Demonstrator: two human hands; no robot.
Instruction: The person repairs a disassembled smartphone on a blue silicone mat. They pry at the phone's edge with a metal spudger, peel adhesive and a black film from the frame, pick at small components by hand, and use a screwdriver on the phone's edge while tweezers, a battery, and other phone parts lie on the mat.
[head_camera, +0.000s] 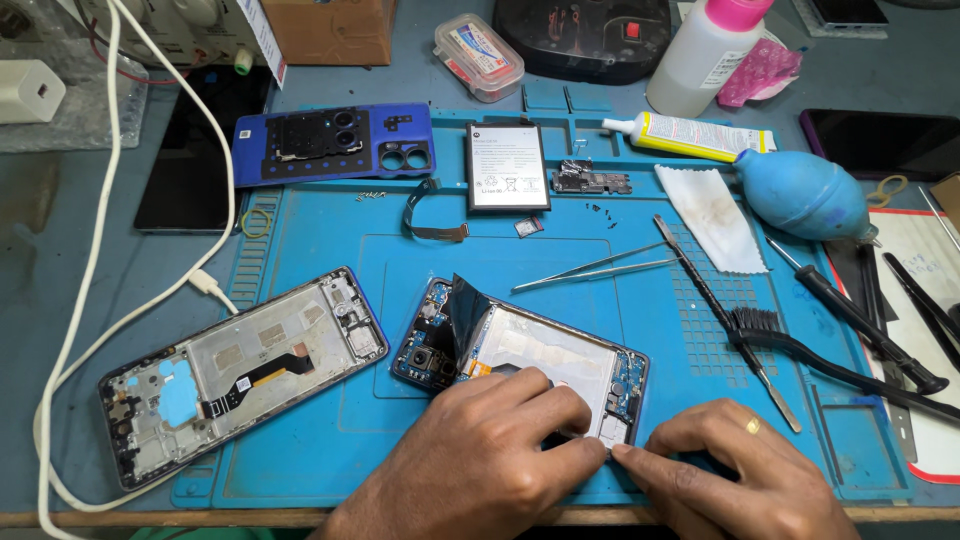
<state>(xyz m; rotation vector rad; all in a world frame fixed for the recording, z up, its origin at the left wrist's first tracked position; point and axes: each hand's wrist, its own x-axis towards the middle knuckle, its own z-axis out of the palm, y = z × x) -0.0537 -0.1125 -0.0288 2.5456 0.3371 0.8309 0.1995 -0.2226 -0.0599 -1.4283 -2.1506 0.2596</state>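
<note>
The left hand (495, 455) lay knuckles-up over the lower edge of an opened, blue-framed phone body with a bare metal battery bay (545, 355), its fingers curled together and pressing down near the frame's bottom right corner. The right hand (735, 470), with a gold ring on one finger, met it there, its forefinger tip pushed against the same corner beside the left fingertips. Whether anything small was pinched between them could not be told. The phone lay tilted on a blue rubbery work mat with moulded grooves and trays (330, 240), its camera end pointing up-left from the hands, where a glossy black film flap (468, 310) stood peeled upward.

Left of it, well apart, rested a second stripped phone frame of grey metal with an orange-and-black flex strip (240, 375). A white cable (95, 260) curved past it. Above the hands lay thin steel tweezers (595, 268), a flat white-labelled rectangular battery (508, 167), a small dark circuit board (590, 180) and a blue plastic back cover with camera holes (335, 145). To the right sat a black bristled brush (800, 350), a stained white cloth (715, 215), a soft blue rubber air blower (805, 193) and a white-and-yellow glue tube (685, 135).
</note>
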